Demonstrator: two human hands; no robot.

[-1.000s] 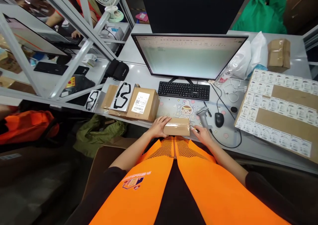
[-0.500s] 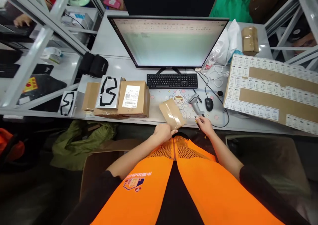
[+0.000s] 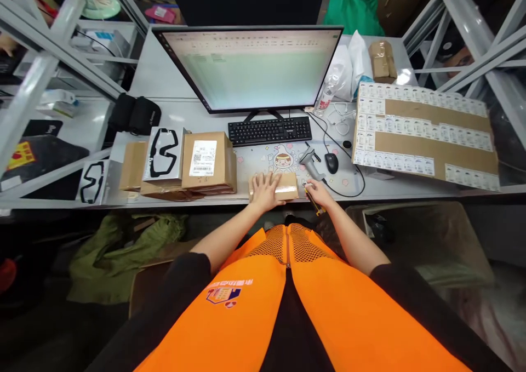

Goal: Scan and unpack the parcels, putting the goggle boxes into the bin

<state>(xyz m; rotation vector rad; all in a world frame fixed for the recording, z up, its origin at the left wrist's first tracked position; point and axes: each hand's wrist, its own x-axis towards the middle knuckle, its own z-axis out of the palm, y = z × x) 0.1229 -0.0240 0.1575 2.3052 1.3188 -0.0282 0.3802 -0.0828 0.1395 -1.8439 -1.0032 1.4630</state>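
A small brown cardboard box (image 3: 289, 182) with clear tape along it lies flat at the table's front edge. My left hand (image 3: 265, 192) rests on its left part with the fingers spread. Just off the box's right end, my right hand (image 3: 320, 193) is closed around a yellow and black utility knife (image 3: 315, 203). The knife's tip points towards the box; whether it touches the cardboard I cannot tell. Above my right hand lies a grey barcode scanner (image 3: 311, 162).
Left of the box stand a labelled carton (image 3: 209, 161) and a white box with a black outline (image 3: 164, 154). A keyboard (image 3: 269, 131) and monitor (image 3: 255, 70) are behind, a mouse (image 3: 331, 162) to the right. A large label-covered carton (image 3: 423, 142) fills the right side.
The small box has gone from tilted at the edge to lying flat on the table. My left hand has moved from its lower edge onto its top. My right hand has brought the knife near its right end.
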